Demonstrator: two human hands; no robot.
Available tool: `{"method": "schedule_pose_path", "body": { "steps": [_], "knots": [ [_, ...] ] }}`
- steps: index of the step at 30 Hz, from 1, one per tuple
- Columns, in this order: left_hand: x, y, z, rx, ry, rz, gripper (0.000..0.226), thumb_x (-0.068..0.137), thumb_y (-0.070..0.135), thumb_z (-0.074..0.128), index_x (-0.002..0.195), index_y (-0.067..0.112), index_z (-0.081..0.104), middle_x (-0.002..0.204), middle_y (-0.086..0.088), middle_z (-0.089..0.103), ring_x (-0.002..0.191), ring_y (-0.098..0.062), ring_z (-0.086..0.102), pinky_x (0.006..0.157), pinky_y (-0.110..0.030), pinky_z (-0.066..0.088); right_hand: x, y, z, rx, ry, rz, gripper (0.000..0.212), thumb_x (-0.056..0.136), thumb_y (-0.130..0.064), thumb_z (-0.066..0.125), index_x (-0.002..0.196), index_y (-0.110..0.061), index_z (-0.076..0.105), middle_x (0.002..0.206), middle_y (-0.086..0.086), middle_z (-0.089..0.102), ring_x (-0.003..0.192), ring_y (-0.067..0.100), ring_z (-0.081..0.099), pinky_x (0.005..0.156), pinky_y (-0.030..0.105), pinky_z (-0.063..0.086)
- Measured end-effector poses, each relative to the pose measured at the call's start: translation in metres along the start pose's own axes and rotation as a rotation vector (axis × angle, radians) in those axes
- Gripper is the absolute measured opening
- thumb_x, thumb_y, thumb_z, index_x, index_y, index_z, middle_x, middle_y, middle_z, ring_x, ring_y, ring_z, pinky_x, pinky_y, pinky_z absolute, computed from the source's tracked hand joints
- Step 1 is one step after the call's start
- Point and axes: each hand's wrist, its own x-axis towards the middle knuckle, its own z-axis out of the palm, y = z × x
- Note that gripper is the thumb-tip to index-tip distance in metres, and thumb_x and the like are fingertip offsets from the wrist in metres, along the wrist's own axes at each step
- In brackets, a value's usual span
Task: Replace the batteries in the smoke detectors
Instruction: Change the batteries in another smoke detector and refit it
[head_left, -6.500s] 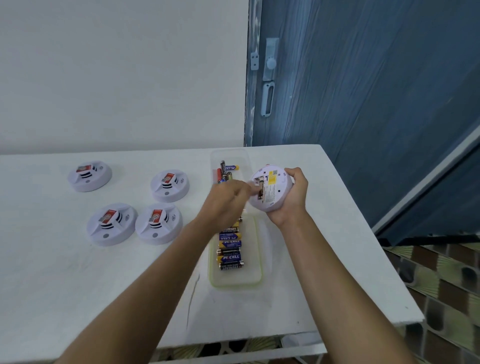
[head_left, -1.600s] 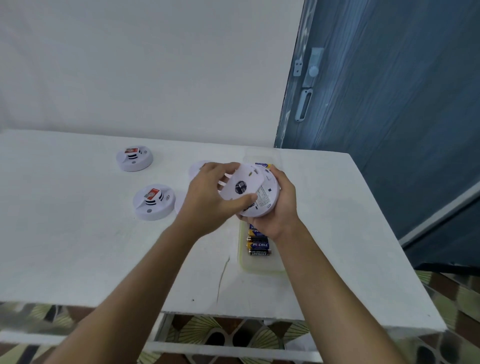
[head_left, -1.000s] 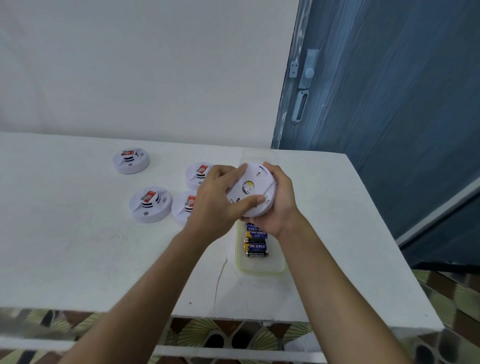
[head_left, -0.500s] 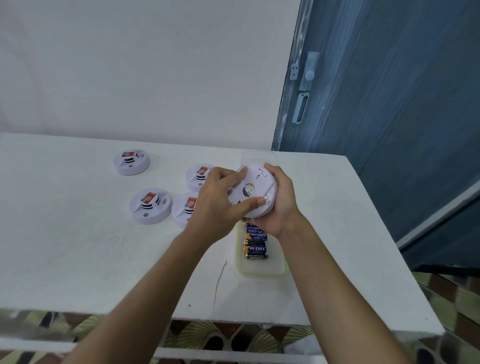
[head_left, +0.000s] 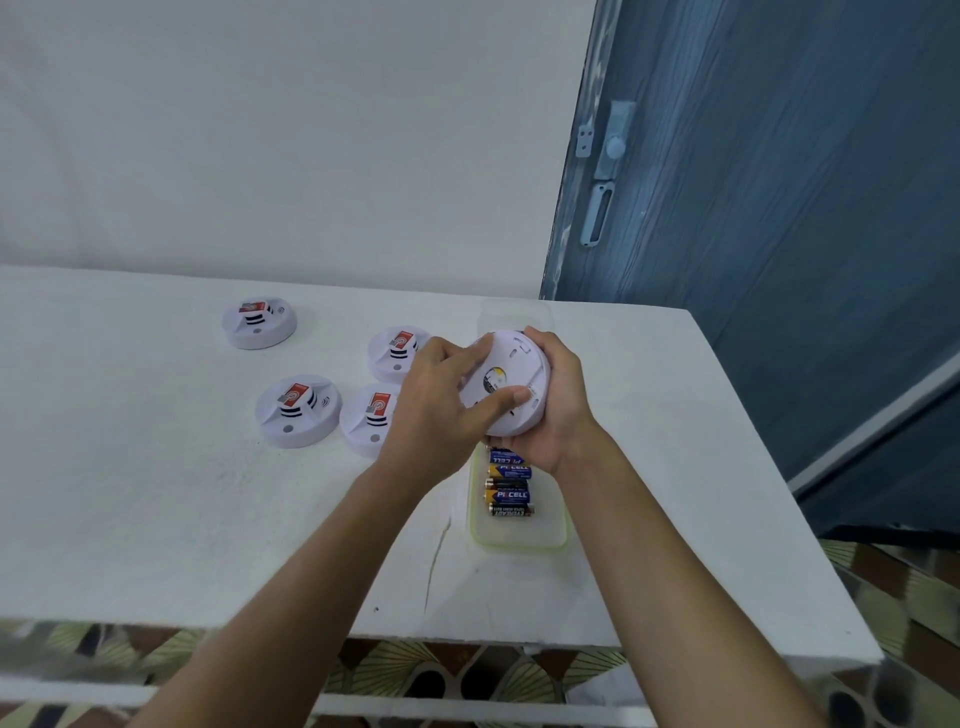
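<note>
Both hands (head_left: 441, 405) grip smoke detector (head_left: 511, 384) above tray (head_left: 519, 538).

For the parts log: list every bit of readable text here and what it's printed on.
"PKCELL": blue batteries in the clear tray.
"EVEREADY": black battery nearest the tray's front, small and only just legible.
Red labels on the four detectors on the table: too small to read.
Round sticker on the held detector: blurred, unreadable.

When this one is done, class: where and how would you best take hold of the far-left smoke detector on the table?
Grip the far-left smoke detector by its round outer rim, from above, fingers spread across opposite edges. It lies flat on the table, raised centre up, standing apart from the others, so both sides look free.
</note>
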Motion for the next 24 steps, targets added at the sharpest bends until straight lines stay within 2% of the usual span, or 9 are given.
{"method": "schedule_pose_path", "body": {
  "steps": [2,4,9,12,14,17,20,22,24],
  "knots": [
    [-0.0001,0.0015,0.0022,0.001,-0.003,-0.024,0.075,0.076,0.056,0.070,0.139,0.019,0.052,0.101,0.001,0.047,0.098,-0.014,0.049,0.079,-0.019,0.040,0.0001,0.0012,0.0006,0.006,0.010,0.006,0.054,0.094,-0.054,0.042,0.067,-0.023,0.077,0.076,0.004,0.071,0.072,0.019,0.067,0.066,0.032,0.050],
    [-0.0001,0.0021,0.0035,-0.005,-0.030,-0.015,0.076,0.076,0.057,0.068,0.140,0.020,0.050,0.102,0.001,0.046,0.099,-0.014,0.047,0.081,-0.020,0.037,0.0000,0.0010,0.0005,0.016,0.010,0.001,0.055,0.095,-0.053,0.041,0.066,-0.023,0.077,0.076,0.003,0.071,0.070,0.018,0.067,0.066,0.032,0.050],
    [0.0000,-0.0013,0.0018,-0.043,-0.053,0.018,0.065,0.082,0.040,0.074,0.139,0.020,0.050,0.103,0.004,0.041,0.094,0.001,0.042,0.078,-0.002,0.032,0.0012,0.0004,-0.0012,0.030,0.005,0.000,0.058,0.096,-0.052,0.039,0.067,-0.022,0.079,0.075,0.004,0.072,0.078,0.021,0.063,0.060,0.028,0.053],
    [0.0018,-0.0030,0.0017,-0.052,-0.080,0.037,0.065,0.082,0.036,0.075,0.139,0.017,0.050,0.111,0.004,0.043,0.099,0.014,0.040,0.082,0.003,0.030,0.0038,0.0023,-0.0021,0.020,0.027,0.012,0.054,0.095,-0.053,0.041,0.072,-0.023,0.079,0.079,0.006,0.072,0.084,0.023,0.062,0.064,0.032,0.051],
    [0.0024,-0.0044,0.0028,-0.038,-0.088,0.041,0.066,0.082,0.039,0.074,0.140,0.017,0.050,0.116,0.005,0.044,0.096,0.007,0.040,0.083,0.002,0.031,0.0056,0.0034,-0.0043,0.014,0.034,0.008,0.053,0.095,-0.052,0.041,0.074,-0.023,0.079,0.081,0.006,0.072,0.085,0.023,0.062,0.066,0.033,0.051],
    [0.0009,-0.0040,0.0064,-0.007,-0.035,0.020,0.067,0.079,0.052,0.070,0.137,0.022,0.052,0.119,0.006,0.049,0.104,-0.005,0.046,0.084,-0.006,0.037,0.0054,0.0032,-0.0040,0.003,0.017,-0.007,0.053,0.096,-0.054,0.042,0.074,-0.023,0.079,0.081,0.005,0.073,0.083,0.022,0.064,0.066,0.032,0.052],
    [0.0002,0.0009,0.0097,-0.046,0.061,-0.047,0.067,0.073,0.056,0.068,0.130,0.022,0.059,0.115,0.006,0.054,0.103,-0.009,0.054,0.086,-0.022,0.046,0.0051,0.0036,-0.0014,-0.003,0.032,-0.042,0.048,0.094,-0.056,0.044,0.092,-0.019,0.075,0.087,0.008,0.072,0.086,0.023,0.065,0.069,0.032,0.053],
    [0.0011,0.0037,0.0103,-0.053,0.076,-0.068,0.066,0.072,0.056,0.069,0.128,0.021,0.061,0.113,0.008,0.054,0.103,-0.009,0.055,0.086,-0.023,0.048,0.0063,0.0041,-0.0008,-0.006,0.040,-0.065,0.049,0.093,-0.058,0.045,0.104,-0.017,0.071,0.093,0.009,0.070,0.093,0.025,0.063,0.073,0.034,0.052],
    [0.0027,0.0038,0.0092,-0.064,0.049,-0.063,0.067,0.072,0.055,0.072,0.129,0.020,0.061,0.112,0.009,0.054,0.101,-0.008,0.055,0.084,-0.017,0.047,0.0070,0.0038,-0.0019,-0.004,0.031,-0.081,0.051,0.094,-0.057,0.043,0.108,-0.016,0.069,0.094,0.010,0.068,0.096,0.025,0.061,0.074,0.034,0.052]
  ]
}}
